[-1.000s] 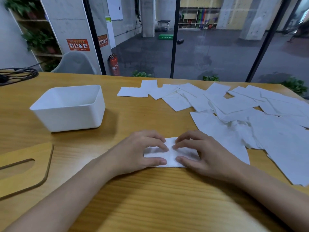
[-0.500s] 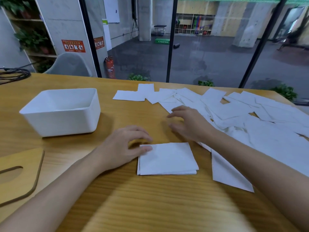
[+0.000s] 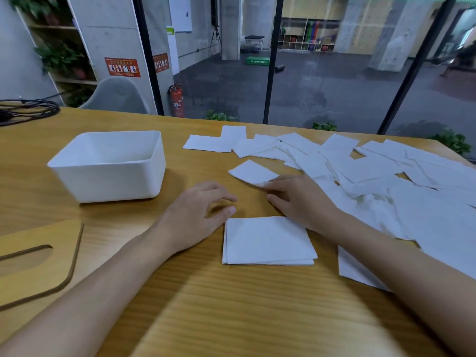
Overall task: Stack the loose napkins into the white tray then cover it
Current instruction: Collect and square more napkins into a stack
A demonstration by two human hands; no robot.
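The right hand point(image 3: 301, 202) had its fingers straight, together, pressing a single napkin point(image 3: 252, 173). The left hand point(image 3: 195, 215) had its fingers loosely curled, holding nothing; the napkin stack point(image 3: 268, 239) lay just beside its thumb. The white tray point(image 3: 108, 166) stood beyond, left of those fingers.

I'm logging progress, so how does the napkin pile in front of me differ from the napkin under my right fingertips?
The pile is several sheets squared up; the napkin at the right hand is one sheet. The pile sits square to you; the single napkin lies turned at an angle. Both are white, on the table, outside the white tray.
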